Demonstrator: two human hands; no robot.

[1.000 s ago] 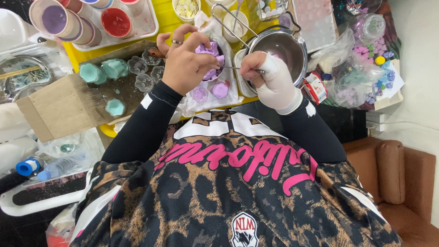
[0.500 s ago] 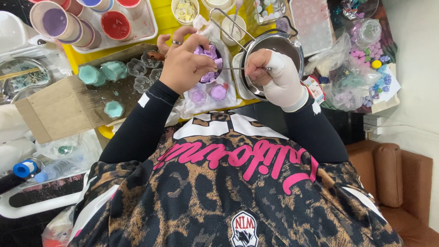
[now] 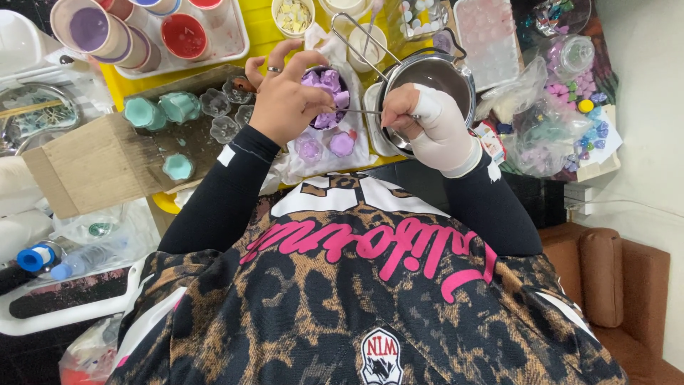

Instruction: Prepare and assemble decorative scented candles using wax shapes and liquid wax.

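Lilac wax chunks [image 3: 324, 89]: left hand [image 3: 285, 100] grips their cup, right hand [image 3: 427, 125] pinches metal tool [image 3: 360, 110] (glove on), mid-digging; next needs steady prying.

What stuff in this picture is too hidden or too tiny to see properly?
Head view only:
- Tip of the thin metal tool: buried among the purple pieces in the dark cup.
- Left hand palm and its grip on the cup: hidden by the hand's own back.
- Steel pot bottom: partly behind the right hand.
- Cups on the white tray: cut off by the top edge.
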